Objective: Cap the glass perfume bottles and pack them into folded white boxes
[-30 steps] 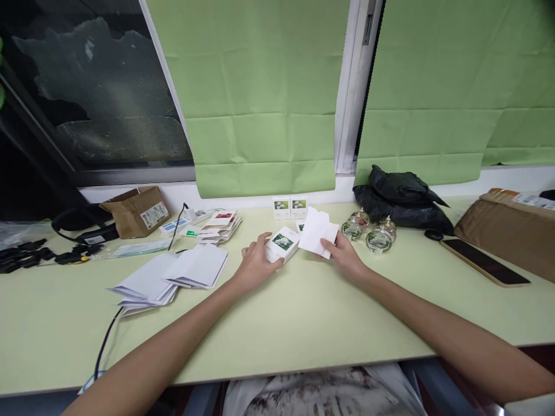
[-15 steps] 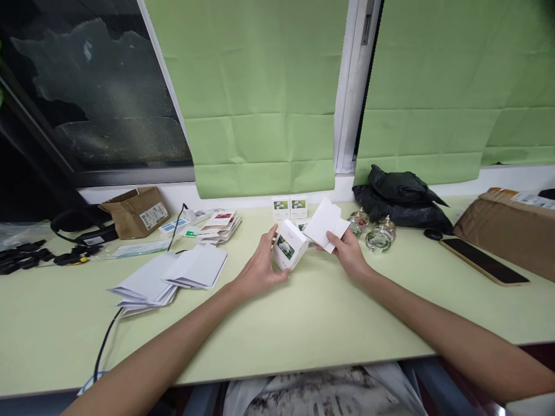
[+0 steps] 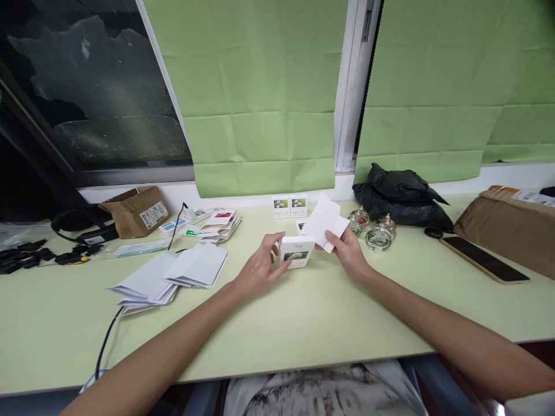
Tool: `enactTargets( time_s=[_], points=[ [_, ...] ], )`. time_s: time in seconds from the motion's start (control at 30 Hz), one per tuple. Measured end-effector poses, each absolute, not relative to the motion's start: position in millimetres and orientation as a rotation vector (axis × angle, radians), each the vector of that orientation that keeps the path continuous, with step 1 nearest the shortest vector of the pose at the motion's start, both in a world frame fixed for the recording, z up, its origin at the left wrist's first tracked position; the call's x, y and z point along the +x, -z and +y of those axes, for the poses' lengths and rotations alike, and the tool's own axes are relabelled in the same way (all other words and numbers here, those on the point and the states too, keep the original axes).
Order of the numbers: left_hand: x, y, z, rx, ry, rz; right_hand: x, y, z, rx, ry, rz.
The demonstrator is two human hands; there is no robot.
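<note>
Between the thumb and fingers of my left hand [image 3: 261,267] is a small white box [image 3: 297,254] with a flower picture, now standing upright with its printed side toward me. My right hand [image 3: 347,252] pinches a folded white carton [image 3: 324,222], its flaps spread, just right of the box. Behind them, against the wall, two similar white boxes [image 3: 289,206] with green flower pictures stand side by side. Another printed white box [image 3: 300,225] sits in front of these, mostly hidden by the carton.
Flat white folded cartons [image 3: 173,271] are piled at left, with red-printed ones [image 3: 221,224] behind. A brown cardboard box [image 3: 136,212] stands farther back. Glass ornaments [image 3: 380,234], a black plastic bag [image 3: 401,199], a phone [image 3: 483,260] and a brown package [image 3: 507,231] lie at right.
The white box in my left hand has turned from tilted to upright and shifted slightly right. My right hand keeps the folded carton in nearly the same place.
</note>
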State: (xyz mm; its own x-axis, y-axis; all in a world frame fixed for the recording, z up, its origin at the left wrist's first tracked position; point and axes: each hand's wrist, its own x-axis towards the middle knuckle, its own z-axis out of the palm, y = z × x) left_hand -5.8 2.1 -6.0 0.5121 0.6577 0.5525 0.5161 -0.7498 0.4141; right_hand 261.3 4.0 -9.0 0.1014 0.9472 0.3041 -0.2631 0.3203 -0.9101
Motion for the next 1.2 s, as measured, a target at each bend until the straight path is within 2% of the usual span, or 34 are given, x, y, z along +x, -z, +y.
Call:
enactTargets(
  time_s=[0.4,0.6,0.83,1.2],
  points=[
    [-3,6,-3,2.962,-1.222,0.799,264,4,6,-0.803,-0.794,-1.118],
    [-1,7,-6,3.059,-1.081,0.592,263,-1,2,-0.724,-0.837,-1.079],
    [0,9,-7,3.020,-0.860,0.763,260,-22,-17,-0.649,-1.016,-1.148],
    [8,4,-17,2.918,-0.984,0.663,254,-25,-25,-0.683,-0.912,-1.247]
  ],
)
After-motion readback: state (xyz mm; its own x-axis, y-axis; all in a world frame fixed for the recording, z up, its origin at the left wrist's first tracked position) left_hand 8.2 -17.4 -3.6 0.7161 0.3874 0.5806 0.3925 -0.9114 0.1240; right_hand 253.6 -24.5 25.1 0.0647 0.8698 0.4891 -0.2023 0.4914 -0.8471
